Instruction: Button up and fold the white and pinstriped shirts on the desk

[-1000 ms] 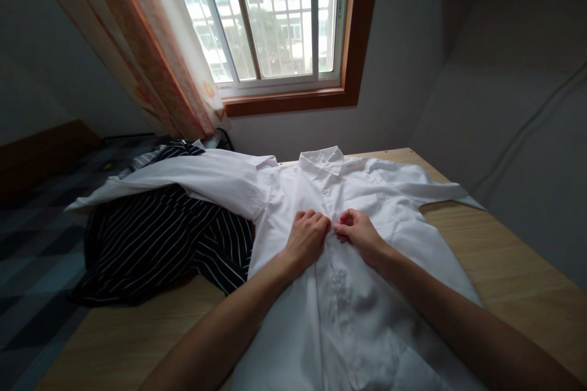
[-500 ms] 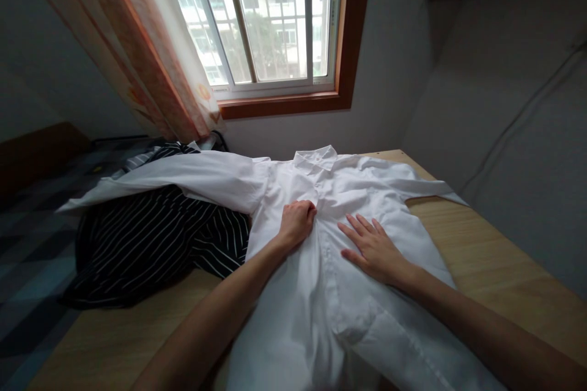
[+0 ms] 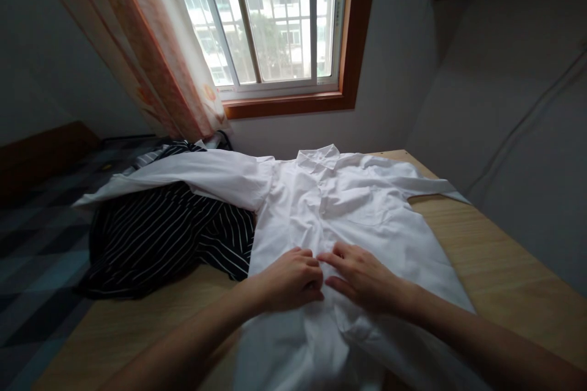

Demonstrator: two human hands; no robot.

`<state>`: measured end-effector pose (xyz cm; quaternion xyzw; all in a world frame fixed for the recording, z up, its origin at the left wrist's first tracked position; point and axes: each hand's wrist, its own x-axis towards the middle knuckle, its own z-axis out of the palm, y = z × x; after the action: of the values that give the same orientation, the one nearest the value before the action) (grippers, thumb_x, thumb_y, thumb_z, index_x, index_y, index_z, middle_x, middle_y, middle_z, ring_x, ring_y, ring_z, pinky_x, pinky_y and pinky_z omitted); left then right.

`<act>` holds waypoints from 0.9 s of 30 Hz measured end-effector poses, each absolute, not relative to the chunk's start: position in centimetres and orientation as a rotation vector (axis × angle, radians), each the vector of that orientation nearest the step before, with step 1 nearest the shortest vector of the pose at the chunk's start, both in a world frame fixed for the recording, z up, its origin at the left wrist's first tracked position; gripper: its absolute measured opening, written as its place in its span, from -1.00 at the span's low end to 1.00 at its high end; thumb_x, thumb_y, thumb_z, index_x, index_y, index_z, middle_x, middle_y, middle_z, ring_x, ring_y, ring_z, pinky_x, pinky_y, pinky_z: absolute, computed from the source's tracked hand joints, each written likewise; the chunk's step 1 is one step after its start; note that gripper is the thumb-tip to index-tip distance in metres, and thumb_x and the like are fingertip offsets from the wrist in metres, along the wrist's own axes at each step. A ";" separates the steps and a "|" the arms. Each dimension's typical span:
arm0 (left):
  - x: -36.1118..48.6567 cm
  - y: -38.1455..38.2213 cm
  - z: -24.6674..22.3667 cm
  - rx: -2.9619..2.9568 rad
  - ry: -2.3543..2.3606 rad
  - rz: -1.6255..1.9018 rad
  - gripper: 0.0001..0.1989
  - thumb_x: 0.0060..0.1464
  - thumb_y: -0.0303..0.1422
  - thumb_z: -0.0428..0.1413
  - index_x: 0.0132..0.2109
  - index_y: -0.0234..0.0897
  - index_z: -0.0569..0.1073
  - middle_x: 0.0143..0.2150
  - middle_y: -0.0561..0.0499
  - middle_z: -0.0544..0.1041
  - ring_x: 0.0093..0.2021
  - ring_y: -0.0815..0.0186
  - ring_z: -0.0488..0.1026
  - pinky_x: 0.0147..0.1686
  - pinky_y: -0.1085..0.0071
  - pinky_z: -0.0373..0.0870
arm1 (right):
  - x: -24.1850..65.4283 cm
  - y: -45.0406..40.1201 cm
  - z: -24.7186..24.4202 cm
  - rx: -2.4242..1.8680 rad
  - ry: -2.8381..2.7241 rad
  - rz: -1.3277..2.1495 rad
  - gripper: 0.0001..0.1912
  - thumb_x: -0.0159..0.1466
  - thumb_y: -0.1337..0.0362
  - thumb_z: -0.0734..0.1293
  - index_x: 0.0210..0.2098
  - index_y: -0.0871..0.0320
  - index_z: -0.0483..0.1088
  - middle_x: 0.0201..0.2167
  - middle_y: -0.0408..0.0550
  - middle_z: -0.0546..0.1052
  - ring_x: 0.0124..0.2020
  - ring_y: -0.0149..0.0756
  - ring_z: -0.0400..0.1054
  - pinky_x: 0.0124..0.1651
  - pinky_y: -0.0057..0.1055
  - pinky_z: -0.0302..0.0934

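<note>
A white long-sleeved shirt (image 3: pixel 385 220) lies front up, its collar toward the window and its sleeves spread to both sides. My left hand (image 3: pixel 296 278) is closed at the front button strip, fingers curled on the cloth. Just to its right, my right hand (image 3: pixel 362 278) touches the same strip. Its index finger reaches toward my left fingertips, the thumb is apart from it, and the other fingers are bent. Any button at the fingertips is hidden. Below the hands the shirt's lower part is creased and blurred.
A black-and-white striped garment (image 3: pixel 151 244) lies bunched under the shirt's left sleeve. The wooden tabletop (image 3: pixel 513 269) meets a checked bed cover (image 3: pixel 32 269) on the left. Behind are a window (image 3: pixel 275 24) and a patterned curtain (image 3: pixel 151 43). A cable (image 3: pixel 523 125) runs along the right wall.
Both hands have come down the shirt front toward me. My right hand has moved inward beside the left, and its spread fingers have bent. The view has shifted slightly.
</note>
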<state>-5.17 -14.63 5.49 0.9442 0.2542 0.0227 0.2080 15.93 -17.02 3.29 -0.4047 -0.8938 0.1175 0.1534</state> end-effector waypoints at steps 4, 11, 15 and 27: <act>-5.7 -14.7 4.1 2.546 0.785 0.101 -0.86 0.10 -0.33 0.21 -0.39 -0.26 0.48 -0.38 0.03 0.50 -0.28 0.30 0.39 -0.19 0.41 0.24 | 15.2 -17.1 2.7 -1.275 -2.583 0.273 -0.86 0.30 0.19 0.29 -0.21 0.11 0.38 -0.29 -0.04 0.44 -0.30 -0.25 0.34 -0.23 -0.38 0.18; -4.0 -14.4 5.4 2.366 1.118 0.085 -0.88 0.02 -0.33 0.20 -0.26 -0.23 0.51 -0.39 0.06 0.50 -0.38 0.32 0.38 -0.37 0.45 0.21 | 16.5 -16.5 1.5 -1.543 -2.043 0.555 -0.93 0.12 0.40 0.26 -0.43 0.11 0.27 -0.54 -0.20 0.39 -0.49 -0.36 0.27 -0.39 -0.46 0.07; -2.5 -13.7 5.1 2.360 1.358 0.205 -0.82 0.03 -0.37 0.14 -0.17 -0.22 0.52 -0.32 0.02 0.54 -0.30 0.25 0.43 -0.28 0.40 0.26 | 16.8 -15.9 1.4 -1.555 -1.861 0.719 -0.80 0.04 0.45 0.25 -0.33 0.12 0.35 -0.55 -0.24 0.47 -0.51 -0.37 0.32 -0.39 -0.47 0.09; -0.7 -13.5 4.6 2.303 1.467 0.179 -0.85 0.09 -0.32 0.12 -0.29 -0.22 0.58 -0.32 -0.04 0.59 -0.28 0.20 0.48 -0.27 0.37 0.27 | 16.6 -15.9 1.5 -1.608 -1.944 0.638 -0.81 0.14 0.30 0.30 -0.59 0.13 0.38 -0.61 -0.17 0.46 -0.52 -0.33 0.29 -0.41 -0.42 0.01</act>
<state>-0.65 -13.49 4.58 0.8243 0.5253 0.0642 0.2013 16.64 -15.86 1.48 -0.5957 -0.7199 0.2365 0.2663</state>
